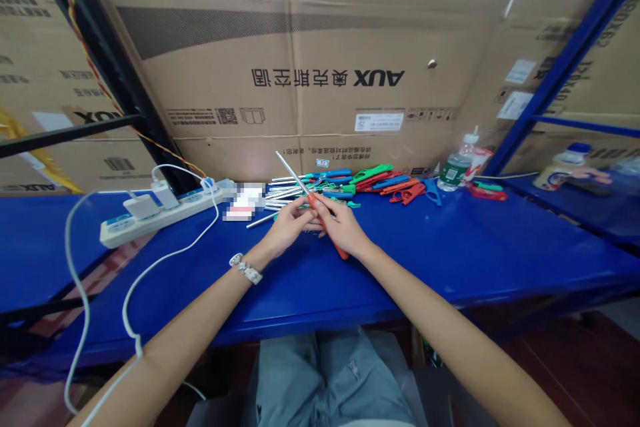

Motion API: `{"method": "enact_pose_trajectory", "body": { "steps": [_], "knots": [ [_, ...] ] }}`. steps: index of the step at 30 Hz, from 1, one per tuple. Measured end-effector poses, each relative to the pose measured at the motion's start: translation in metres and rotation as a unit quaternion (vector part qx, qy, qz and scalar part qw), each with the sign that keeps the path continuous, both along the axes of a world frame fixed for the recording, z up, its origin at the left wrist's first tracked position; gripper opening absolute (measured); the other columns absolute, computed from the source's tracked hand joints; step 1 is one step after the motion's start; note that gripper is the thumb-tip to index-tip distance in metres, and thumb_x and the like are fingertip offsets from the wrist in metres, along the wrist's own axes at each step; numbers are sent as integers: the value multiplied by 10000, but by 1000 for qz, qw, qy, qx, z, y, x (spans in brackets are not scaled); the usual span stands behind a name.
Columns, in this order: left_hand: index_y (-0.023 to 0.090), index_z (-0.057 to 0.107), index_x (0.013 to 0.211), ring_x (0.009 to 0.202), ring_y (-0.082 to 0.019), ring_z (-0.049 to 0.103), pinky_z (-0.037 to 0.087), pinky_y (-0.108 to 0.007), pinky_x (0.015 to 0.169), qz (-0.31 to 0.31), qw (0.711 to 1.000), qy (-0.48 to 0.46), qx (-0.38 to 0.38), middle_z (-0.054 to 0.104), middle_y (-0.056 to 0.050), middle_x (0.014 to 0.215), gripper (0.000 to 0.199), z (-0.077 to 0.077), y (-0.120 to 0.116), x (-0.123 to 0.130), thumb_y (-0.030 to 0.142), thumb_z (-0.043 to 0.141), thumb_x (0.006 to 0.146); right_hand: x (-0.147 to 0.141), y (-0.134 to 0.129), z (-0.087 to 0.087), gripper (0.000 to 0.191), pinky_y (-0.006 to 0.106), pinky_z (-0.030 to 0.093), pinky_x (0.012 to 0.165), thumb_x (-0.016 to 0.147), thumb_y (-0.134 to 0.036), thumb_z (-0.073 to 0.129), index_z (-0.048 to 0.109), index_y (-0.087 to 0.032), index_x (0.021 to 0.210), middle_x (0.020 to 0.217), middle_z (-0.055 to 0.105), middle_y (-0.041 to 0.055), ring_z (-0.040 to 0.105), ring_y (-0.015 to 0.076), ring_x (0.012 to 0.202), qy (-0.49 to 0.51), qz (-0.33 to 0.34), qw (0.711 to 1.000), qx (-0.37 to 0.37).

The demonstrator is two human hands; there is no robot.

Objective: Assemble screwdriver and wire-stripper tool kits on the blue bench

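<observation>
A slim silver metal rod with a red plastic handle [342, 252] slants up and to the left between my hands, its bare tip pointing at the cardboard. My left hand [289, 225] is closed around it near where metal meets red. My right hand [342, 223] grips the red handle, the thumb lying along it. Both hands meet above the table's middle. Just behind them lies a pile of similar silver rods [280, 197], some with blue or green handles. Farther right is a heap of red, blue and green plastic pieces [407, 190].
A white power strip [165, 217] with chargers and loose cables lies on the left of the blue table [400, 267]. A small bottle [454, 170] stands back right, and another bottle [563, 167] beyond the blue post. Cardboard [320, 33] walls the back.
</observation>
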State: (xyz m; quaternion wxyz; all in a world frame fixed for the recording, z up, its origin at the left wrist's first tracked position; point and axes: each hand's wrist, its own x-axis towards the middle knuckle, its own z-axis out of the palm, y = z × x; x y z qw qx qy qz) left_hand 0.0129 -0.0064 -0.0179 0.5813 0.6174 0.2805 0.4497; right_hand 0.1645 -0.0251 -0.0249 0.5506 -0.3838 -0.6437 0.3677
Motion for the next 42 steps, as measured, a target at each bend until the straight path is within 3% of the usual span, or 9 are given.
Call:
{"method": "enact_pose_trajectory", "body": {
  "steps": [9,13,15,20,26,30,36,42],
  "knots": [
    [141,631,1118,782,-205,766,641,-380,816,21,1000,-6,-2,770,-72,902,408,0,3,-1,368,767,808,-1,-6,2,445,224,501,375,947,-432,568,665,-288,1358,1232,711,70,576,78,485,-28,-13,999,-11],
    [147,633,1083,767,-192,763,636,-357,806,50,998,-32,-10,778,-76,921,383,2,8,-2,343,790,794,4,-2,1,535,224,476,341,856,-453,700,656,-257,1352,1229,695,104,627,119,569,0,-37,999,-19],
    [146,637,1052,749,-172,757,632,-333,808,60,997,-45,-24,780,-69,903,328,2,11,-1,297,785,801,9,0,0,551,242,496,361,820,-448,744,668,-234,1321,1138,718,104,642,136,579,-6,-55,998,-20],
    [138,650,1027,759,-128,745,619,-290,837,68,994,-68,-56,777,-57,917,174,1,18,4,183,706,868,19,6,5,417,298,522,447,818,-451,754,739,-198,1149,733,713,30,617,158,478,-64,-80,994,-25],
    [137,654,979,775,-140,748,614,-314,853,73,988,-88,-107,767,-76,943,68,6,25,12,138,659,911,26,19,18,266,289,457,532,866,-422,697,786,-217,1010,585,658,-10,565,153,459,-101,-75,992,14],
    [138,659,976,810,-133,745,599,-296,875,81,982,-108,-129,763,-77,955,68,7,24,14,120,597,952,26,24,24,231,285,431,598,892,-396,653,793,-232,976,578,657,-17,577,167,530,-135,-70,987,42],
    [121,638,948,808,-123,737,589,-310,906,116,974,-128,-147,741,-76,959,72,8,21,16,103,572,969,24,30,32,236,283,396,635,918,-361,597,778,-215,954,773,741,27,582,173,612,-201,-82,972,86],
    [153,545,881,837,-129,741,570,-342,985,136,967,-153,-150,712,-53,898,107,5,27,16,134,584,979,30,62,34,247,280,349,589,928,-386,589,752,-202,915,585,615,-20,481,156,521,-219,-116,966,80]
  ]
}}
